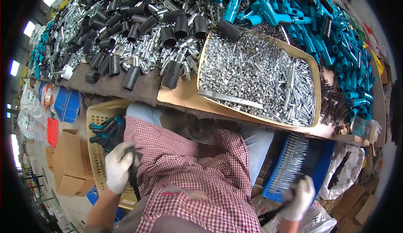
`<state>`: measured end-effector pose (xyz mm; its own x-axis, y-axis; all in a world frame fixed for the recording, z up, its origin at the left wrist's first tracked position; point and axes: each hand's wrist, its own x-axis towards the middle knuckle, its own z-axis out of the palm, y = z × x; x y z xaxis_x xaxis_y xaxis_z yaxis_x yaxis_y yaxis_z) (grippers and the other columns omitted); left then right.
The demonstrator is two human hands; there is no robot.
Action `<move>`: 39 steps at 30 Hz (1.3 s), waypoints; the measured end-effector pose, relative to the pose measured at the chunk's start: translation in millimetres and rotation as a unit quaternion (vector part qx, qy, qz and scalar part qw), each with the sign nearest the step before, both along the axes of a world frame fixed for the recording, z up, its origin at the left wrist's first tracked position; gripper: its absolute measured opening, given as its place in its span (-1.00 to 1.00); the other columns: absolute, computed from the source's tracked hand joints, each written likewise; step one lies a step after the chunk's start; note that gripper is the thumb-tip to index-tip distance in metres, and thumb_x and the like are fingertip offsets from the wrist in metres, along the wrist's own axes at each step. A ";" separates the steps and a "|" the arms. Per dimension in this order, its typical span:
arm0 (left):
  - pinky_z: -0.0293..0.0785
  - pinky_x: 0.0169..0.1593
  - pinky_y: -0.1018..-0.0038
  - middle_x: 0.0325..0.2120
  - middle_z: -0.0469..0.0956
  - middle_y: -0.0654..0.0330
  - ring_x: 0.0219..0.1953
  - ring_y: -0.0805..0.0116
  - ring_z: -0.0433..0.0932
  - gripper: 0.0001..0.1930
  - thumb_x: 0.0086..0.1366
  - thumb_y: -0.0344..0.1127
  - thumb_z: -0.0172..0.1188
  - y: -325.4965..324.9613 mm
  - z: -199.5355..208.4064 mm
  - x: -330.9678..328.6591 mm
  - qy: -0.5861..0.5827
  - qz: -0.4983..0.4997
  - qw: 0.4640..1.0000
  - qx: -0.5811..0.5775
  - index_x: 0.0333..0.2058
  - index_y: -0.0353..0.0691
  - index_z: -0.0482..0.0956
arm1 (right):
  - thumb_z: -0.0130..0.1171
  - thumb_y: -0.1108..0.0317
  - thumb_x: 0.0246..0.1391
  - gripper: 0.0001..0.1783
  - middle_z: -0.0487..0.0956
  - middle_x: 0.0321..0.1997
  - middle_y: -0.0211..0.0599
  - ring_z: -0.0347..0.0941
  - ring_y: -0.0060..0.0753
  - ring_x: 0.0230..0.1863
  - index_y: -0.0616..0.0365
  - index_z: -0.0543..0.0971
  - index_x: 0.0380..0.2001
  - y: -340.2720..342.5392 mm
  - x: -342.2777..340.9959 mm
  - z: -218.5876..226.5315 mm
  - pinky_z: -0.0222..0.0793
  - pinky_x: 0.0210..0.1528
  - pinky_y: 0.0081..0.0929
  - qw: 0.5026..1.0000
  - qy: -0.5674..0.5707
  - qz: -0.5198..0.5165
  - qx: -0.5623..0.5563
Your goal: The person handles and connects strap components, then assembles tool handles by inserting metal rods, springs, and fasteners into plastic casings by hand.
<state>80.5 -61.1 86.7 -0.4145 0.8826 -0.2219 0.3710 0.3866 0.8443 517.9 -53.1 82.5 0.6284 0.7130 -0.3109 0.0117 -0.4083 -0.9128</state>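
Note:
My left hand [119, 168], in a white glove, hovers beside the checked apron on my lap, close to a yellow crate [97, 166]. Its fingers are curled, with something dark at their tips that I cannot make out. Black and teal parts [107, 133] lie at the far end of that crate. My right hand [300, 197], also gloved in white, is at the near edge of a blue bin [317, 161]. Motion smears its fingers, and a dark patch shows beside them. Thin metal rods [289, 161] lie in a row along the left side of the bin.
A workbench [176, 91] spans the far side, heaped with black sleeves [181, 26], silver fittings [147, 59] and teal handles [312, 40]. On it, a cream tray [315, 71] holds small metal pieces and pins. Dark springs [333, 107] lie right of it. Cardboard boxes [69, 161] stand left.

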 end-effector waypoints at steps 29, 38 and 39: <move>0.52 -0.36 0.30 -0.50 0.62 0.15 -0.45 0.17 0.62 -0.86 0.13 -0.23 0.26 15.8 -35.6 72.4 0.117 -0.363 0.920 0.088 -0.37 -0.13 0.68 | 0.27 0.28 0.05 -0.70 0.60 -0.45 -0.18 0.57 -0.15 -0.46 0.07 0.61 -0.12 11.4 -134.0 -53.2 0.44 -0.43 -0.32 0.737 -0.247 0.618 0.123; 0.54 -0.34 0.35 -0.47 0.64 0.13 -0.44 0.19 0.63 -0.85 0.12 -0.28 0.27 12.2 -27.1 71.1 0.119 -0.332 0.930 0.103 -0.34 -0.16 0.69 | 0.25 0.29 0.05 -0.73 0.60 -0.47 -0.20 0.57 -0.15 -0.51 0.02 0.60 -0.14 8.2 -134.8 -53.5 0.45 -0.49 -0.29 0.757 -0.239 0.583 0.171; 0.54 -0.34 0.35 -0.47 0.64 0.13 -0.44 0.19 0.63 -0.85 0.12 -0.28 0.27 11.7 -27.0 71.6 0.120 -0.332 0.930 0.105 -0.34 -0.16 0.69 | 0.26 0.28 0.05 -0.73 0.61 -0.46 -0.20 0.57 -0.16 -0.51 0.02 0.60 -0.15 7.2 -134.4 -52.9 0.45 -0.49 -0.29 0.766 -0.243 0.568 0.176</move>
